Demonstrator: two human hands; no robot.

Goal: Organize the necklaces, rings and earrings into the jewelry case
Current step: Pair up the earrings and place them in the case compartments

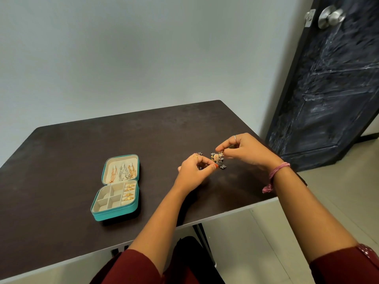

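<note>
- Low in the frame, two forearms in maroon sleeves reach up toward the middle.
- The teal jewelry case [117, 187] lies open, left of centre on the dark table [61, 160]; gold rings [128, 192] fill its right-hand slots, necklaces [123, 172] hang in the lid, and the square compartments look bare.
- Right of centre, the left hand [192, 173] pinches a small dark piece; what it is I cannot tell.
- Just beyond, the right hand [246, 150] pinches the top of a gold, domed earring cluster [217, 157].
- I judge the earrings light, stiff, snag-prone and delicate; best held by the hook or post, not the dangling beads.
</note>
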